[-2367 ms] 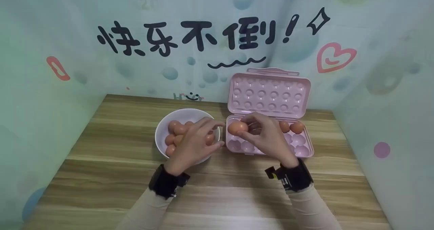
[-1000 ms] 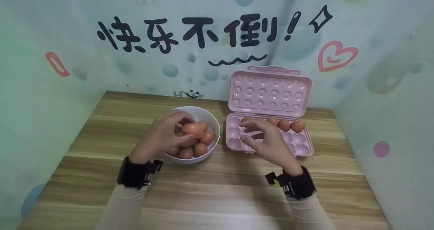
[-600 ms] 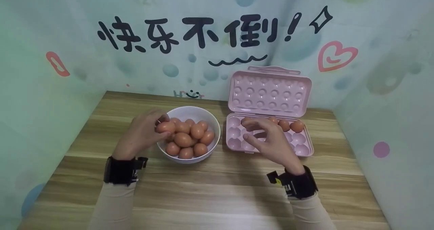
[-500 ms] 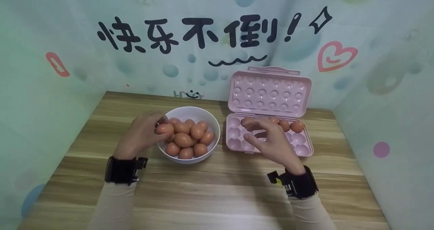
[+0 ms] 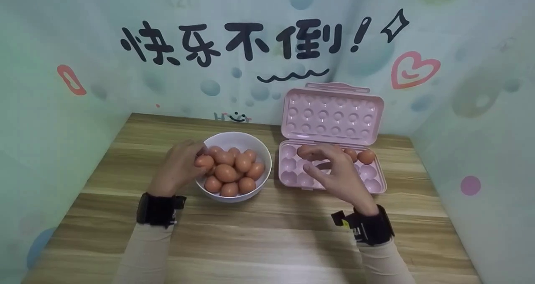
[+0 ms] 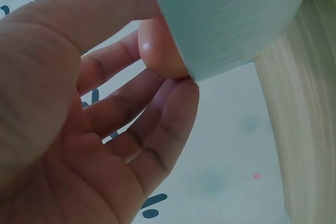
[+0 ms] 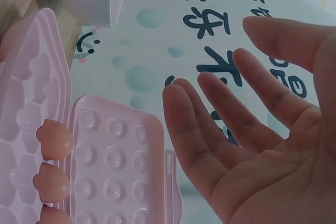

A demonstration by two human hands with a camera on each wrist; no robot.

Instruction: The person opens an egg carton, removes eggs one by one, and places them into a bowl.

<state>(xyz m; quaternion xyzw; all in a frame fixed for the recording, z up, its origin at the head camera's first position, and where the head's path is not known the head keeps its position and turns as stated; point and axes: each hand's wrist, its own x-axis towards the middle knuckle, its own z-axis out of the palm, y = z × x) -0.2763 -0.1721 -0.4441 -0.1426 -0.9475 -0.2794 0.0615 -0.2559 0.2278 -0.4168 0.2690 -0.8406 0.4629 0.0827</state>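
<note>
Left fingers (image 5: 196, 150) curl around 1 egg (image 5: 204, 162) at the bowl's (image 5: 234, 138) left rim. If that pinch loosens, the egg could drop onto the others and crack. The right hand (image 5: 334, 171), fingers spread and holding nothing, hovers over the carton (image 5: 378, 188), right of the bowl.

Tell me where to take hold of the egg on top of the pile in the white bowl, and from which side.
Take that egg from straight above, fingertips across its narrow middle. It lies on its side atop the pile, so its long flanks are exposed, while other eggs and the white bowl wall probably block any sideways reach. The left hand already pinches a neighbouring egg at the bowl's left edge; the right hand hovers open over the pink tray.
</note>
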